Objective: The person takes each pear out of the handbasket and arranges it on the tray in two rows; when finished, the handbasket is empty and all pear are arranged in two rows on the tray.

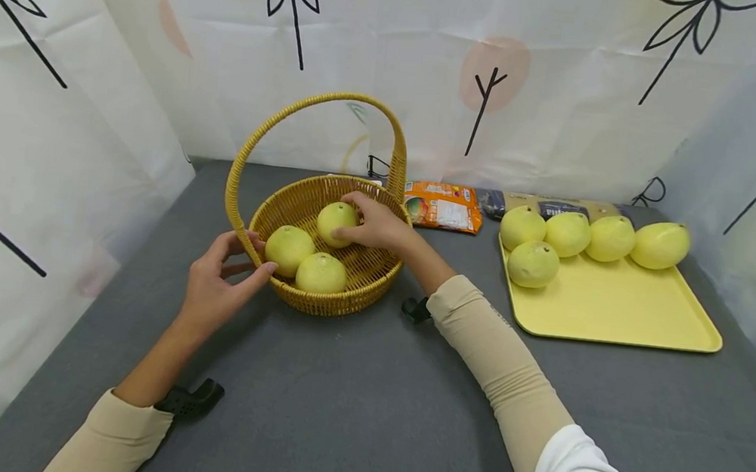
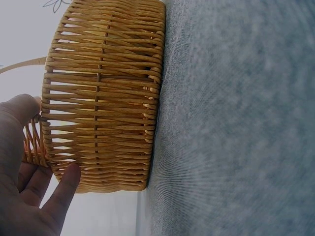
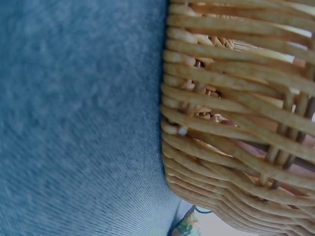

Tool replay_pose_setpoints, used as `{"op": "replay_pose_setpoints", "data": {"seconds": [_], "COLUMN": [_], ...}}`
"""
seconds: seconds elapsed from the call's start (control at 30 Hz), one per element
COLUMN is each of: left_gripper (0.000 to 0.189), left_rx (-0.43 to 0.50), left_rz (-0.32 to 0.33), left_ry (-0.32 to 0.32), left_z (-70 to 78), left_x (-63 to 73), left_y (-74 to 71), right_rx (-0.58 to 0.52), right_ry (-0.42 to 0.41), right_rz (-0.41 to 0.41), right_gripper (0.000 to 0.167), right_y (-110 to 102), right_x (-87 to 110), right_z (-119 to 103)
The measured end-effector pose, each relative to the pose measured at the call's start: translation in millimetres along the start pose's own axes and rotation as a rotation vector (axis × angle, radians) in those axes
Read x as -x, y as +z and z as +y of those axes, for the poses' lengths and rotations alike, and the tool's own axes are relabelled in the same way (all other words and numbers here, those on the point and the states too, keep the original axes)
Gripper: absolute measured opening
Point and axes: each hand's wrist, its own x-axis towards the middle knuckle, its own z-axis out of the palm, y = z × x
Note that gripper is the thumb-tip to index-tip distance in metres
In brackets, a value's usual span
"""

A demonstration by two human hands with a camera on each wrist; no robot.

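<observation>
A woven wicker basket [image 1: 362, 293] with a tall arched handle [image 1: 237, 169] stands on the grey table. My left hand [image 1: 216, 285] grips it at the left, where the handle meets the rim; in the left wrist view, the thumb [image 2: 22, 108] lies at the rim. Inside the basket my right hand [image 1: 379, 225] holds a round yellow-green fruit [image 1: 333, 220], fingers over its top and thumb at its side. Two similar fruits, one at the left [image 1: 289, 250] and one in front [image 1: 322, 273], lie beside it. The basket wall hides my right hand's grip in the right wrist view.
A yellow tray [image 1: 624, 309] at the right carries several more yellow-green fruits [image 1: 534, 264] along its back and left. Behind lie an orange packet [image 1: 445, 207] and a long tan-and-dark package [image 1: 558, 208]. A patterned white cloth [image 1: 422, 65] hangs round the table's back and sides.
</observation>
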Motion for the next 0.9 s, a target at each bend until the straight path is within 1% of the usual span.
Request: {"op": "replay_pose_setpoints", "data": {"seconds": [0.07, 0.17, 0.33, 0.5, 0.63, 0.9], "left_gripper": [0.045, 0.045, 0.044, 0.044, 0.044, 0.044], "left_rx": [-0.003, -0.011, -0.02, -0.032, -0.038, -0.024], "left_rz": [0.0, 0.0, -0.001, 0.005, 0.007, 0.002], "left_ry": [0.0, -0.003, -0.008, -0.001, 0.003, 0.005], "left_z": [0.5, 1.3, 2.5, 2.9, 2.9, 1.2], "left_x": [0.1, 0.4, 0.4, 0.1, 0.2, 0.1], "left_y": [-0.2, -0.4, -0.3, -0.3, -0.2, 0.4], "right_rx": [0.02, 0.016, -0.051, -0.122, -0.167, -0.24], "right_ry": [0.002, 0.008, -0.006, -0.064, -0.088, -0.092], "right_rz": [0.028, 0.073, 0.162, 0.241, 0.273, 0.279], "right_gripper": [0.07, 0.07, 0.07, 0.066, 0.064, 0.067], "right_y": [0.5, 1.0, 1.5, 1.9, 1.3, -0.1], "right_x": [0.2, 0.9, 2.4, 3.3, 4.1, 4.7], "right_z": [-0.2, -0.7, 0.2, 1.3, 1.2, 1.5]}}
